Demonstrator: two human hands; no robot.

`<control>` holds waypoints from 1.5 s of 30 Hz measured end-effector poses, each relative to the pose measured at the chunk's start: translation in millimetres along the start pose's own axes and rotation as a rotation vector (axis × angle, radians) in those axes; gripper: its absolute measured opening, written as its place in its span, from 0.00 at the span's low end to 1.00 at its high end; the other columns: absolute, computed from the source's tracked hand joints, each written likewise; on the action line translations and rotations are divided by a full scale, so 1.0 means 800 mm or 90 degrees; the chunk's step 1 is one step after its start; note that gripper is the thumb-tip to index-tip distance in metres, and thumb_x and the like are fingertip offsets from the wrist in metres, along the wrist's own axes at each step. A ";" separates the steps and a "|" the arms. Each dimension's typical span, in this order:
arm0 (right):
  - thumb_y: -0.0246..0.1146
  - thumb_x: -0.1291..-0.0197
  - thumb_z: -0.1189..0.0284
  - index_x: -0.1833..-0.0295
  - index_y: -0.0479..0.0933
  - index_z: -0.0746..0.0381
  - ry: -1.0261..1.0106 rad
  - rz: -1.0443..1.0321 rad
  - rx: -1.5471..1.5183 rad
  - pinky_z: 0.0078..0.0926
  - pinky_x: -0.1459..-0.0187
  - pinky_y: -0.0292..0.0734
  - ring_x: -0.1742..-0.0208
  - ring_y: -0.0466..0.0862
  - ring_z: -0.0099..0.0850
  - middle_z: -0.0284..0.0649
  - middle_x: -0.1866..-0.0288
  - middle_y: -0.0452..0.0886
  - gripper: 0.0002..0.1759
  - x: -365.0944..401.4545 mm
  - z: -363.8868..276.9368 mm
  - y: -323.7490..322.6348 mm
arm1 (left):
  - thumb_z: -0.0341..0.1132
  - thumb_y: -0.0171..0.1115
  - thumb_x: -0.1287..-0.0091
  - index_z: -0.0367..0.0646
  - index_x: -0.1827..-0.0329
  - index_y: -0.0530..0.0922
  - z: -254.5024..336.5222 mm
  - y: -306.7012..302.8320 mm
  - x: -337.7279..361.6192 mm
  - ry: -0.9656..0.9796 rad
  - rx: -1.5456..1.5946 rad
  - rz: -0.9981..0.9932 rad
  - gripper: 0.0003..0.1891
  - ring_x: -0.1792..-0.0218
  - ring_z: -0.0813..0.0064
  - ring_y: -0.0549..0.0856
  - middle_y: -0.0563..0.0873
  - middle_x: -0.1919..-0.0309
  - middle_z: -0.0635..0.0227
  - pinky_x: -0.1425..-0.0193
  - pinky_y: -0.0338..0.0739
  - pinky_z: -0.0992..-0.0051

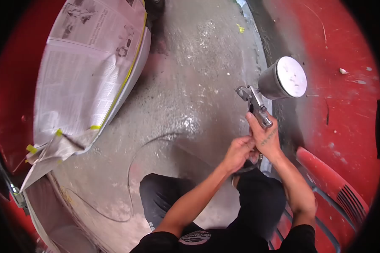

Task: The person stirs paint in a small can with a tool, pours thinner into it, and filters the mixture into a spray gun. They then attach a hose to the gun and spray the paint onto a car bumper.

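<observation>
My right hand [267, 137] is wrapped round the handle of a metal spray gun [256, 105]. The gun's head points up and to the left, and a grey paint cup [269, 82] with a whitish, spotted lid [291, 77] sits tilted on its right side. Just below the handle, my left hand [239, 152] is closed, its fingers pinched close to the right wrist at the gun's lower end. What those fingers grip is mostly hidden; a dark hose-like loop [247, 168] shows beneath them.
At left stands a panel masked with newspaper [74, 88] and yellow tape [126, 82]. A thin hose [130, 181] curves over the grey, dusty floor [185, 88]. To the right is a large red surface [333, 101], with a red slotted plastic chair [331, 181] near my right arm.
</observation>
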State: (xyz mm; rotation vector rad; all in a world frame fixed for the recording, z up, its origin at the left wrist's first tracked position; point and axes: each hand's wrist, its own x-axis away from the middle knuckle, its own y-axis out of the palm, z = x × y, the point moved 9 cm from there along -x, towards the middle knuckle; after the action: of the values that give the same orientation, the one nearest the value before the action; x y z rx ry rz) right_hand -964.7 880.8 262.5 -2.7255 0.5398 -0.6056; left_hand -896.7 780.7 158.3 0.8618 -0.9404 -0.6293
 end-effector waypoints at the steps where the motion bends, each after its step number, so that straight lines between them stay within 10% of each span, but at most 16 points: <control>1: 0.68 0.22 0.66 0.52 0.81 0.67 -0.016 0.007 -0.009 0.28 0.72 0.68 0.72 0.71 0.19 0.30 0.75 0.74 0.13 -0.007 0.003 0.001 | 0.41 0.64 0.15 0.33 0.42 0.84 -0.004 -0.012 -0.009 0.007 -0.017 -0.008 0.16 0.65 0.75 0.87 0.89 0.59 0.64 0.62 0.82 0.73; 10: 0.69 0.23 0.57 0.59 0.85 0.64 -0.011 0.086 -0.043 0.26 0.78 0.69 0.82 0.76 0.20 0.33 0.80 0.79 0.19 -0.016 0.078 -0.007 | 0.41 0.63 0.15 0.33 0.42 0.83 -0.041 -0.049 -0.059 0.001 -0.039 -0.174 0.16 0.65 0.72 0.87 0.89 0.57 0.62 0.62 0.83 0.72; 45: 0.70 0.22 0.59 0.57 0.87 0.65 0.019 0.170 -0.080 0.24 0.80 0.69 0.83 0.76 0.18 0.31 0.81 0.78 0.18 0.036 0.109 -0.058 | 0.34 0.63 0.15 0.30 0.51 0.85 -0.096 -0.034 -0.055 0.025 -0.090 -0.159 0.12 0.65 0.71 0.89 0.90 0.63 0.60 0.58 0.86 0.70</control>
State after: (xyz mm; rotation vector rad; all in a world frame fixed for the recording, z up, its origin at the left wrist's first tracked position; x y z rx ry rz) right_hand -887.3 927.6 213.4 -2.6952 0.9594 -0.5611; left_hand -851.6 827.4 92.2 0.8693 -0.7489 -0.8803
